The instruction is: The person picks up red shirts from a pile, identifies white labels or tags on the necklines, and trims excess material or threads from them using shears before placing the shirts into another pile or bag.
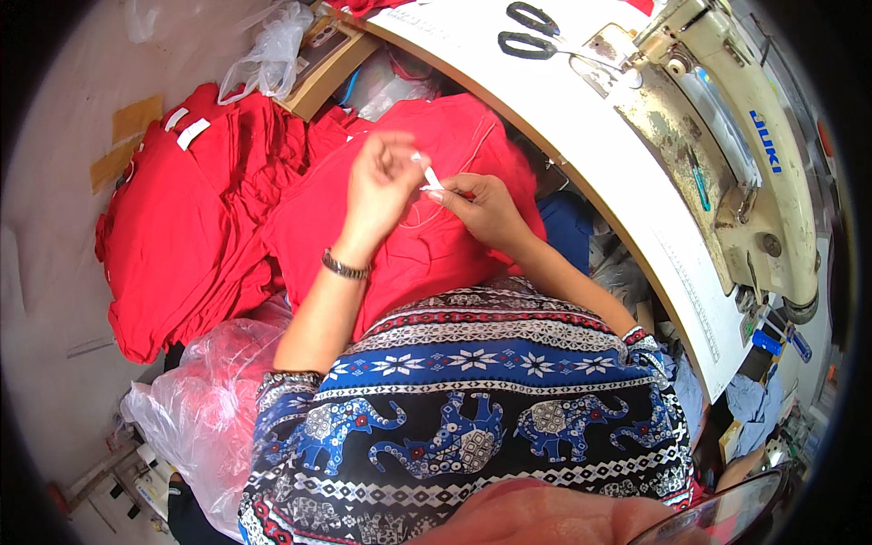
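Across my lap lies a red garment [436, 132] of soft cloth, with pale loose threads on it. My right hand [486, 211] pinches a small white label [431, 178] between thumb and fingers, over the garment. Close to the label's upper end is my left hand [383, 177], a dark watch on its wrist. Motion smears the left fingers, so whether they hold the label or a thread cannot be made out.
A heap of red garments [195, 218] with white labels lies at left, above a clear plastic bag [204, 391]. On the right, a white table [677, 263] carries a sewing machine [772, 182], black-handled scissors [536, 41] and a teal tool [699, 186]. An open cardboard box [331, 68] stands behind.
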The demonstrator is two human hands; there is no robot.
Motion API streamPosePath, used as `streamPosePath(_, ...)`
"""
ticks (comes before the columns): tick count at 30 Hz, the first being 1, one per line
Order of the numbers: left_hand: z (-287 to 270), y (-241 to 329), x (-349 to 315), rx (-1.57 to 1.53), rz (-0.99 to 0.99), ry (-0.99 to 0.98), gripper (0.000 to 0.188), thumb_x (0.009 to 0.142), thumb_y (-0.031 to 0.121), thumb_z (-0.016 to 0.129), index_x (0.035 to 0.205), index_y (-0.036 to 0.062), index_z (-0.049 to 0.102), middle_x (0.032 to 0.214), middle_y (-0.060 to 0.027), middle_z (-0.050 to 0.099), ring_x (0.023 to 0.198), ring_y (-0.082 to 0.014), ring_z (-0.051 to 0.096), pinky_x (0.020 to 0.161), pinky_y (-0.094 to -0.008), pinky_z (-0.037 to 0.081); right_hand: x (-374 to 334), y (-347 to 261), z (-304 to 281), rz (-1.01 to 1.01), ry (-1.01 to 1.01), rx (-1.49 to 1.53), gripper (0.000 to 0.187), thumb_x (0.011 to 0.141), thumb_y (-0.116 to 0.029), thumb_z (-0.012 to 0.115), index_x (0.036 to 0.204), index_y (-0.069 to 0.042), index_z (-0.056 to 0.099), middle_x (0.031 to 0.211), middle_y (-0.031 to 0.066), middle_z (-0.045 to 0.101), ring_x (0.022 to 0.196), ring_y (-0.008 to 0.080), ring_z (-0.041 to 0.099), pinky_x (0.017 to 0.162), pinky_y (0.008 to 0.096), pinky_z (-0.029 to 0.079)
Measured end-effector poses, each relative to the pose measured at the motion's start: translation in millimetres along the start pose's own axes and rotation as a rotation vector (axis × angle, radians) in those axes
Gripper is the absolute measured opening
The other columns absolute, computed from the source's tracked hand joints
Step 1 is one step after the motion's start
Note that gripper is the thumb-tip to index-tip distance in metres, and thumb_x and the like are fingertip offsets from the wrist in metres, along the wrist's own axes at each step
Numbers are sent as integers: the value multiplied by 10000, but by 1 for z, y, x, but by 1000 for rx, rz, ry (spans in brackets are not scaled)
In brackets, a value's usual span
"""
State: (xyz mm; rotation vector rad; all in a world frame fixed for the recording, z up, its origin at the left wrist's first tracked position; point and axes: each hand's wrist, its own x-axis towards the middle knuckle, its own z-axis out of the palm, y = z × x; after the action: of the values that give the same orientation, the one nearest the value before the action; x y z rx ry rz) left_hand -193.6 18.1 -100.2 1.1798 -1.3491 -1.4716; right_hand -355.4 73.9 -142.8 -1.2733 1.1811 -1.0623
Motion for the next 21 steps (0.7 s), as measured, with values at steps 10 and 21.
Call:
streamPosePath(10,117,34,200,1020,784,-248,396,800,136,517,1181,53,586,1211,-156,592,1155,-311,547,969,-416,443,-8,6,2,199,22,272,261,929,-186,621,1018,49,692,884,26,690,838,65,580,776,228,462)
streamPosePath(21,66,94,169,1600,473,-611,188,690,120,657,835,8,701,812,-221,672,786,-364,669,736,-440,528,-10,-1,4,222,60,484,213,933,-105,603,1069,47,663,971,53,682,912,93,607,847,236,472)
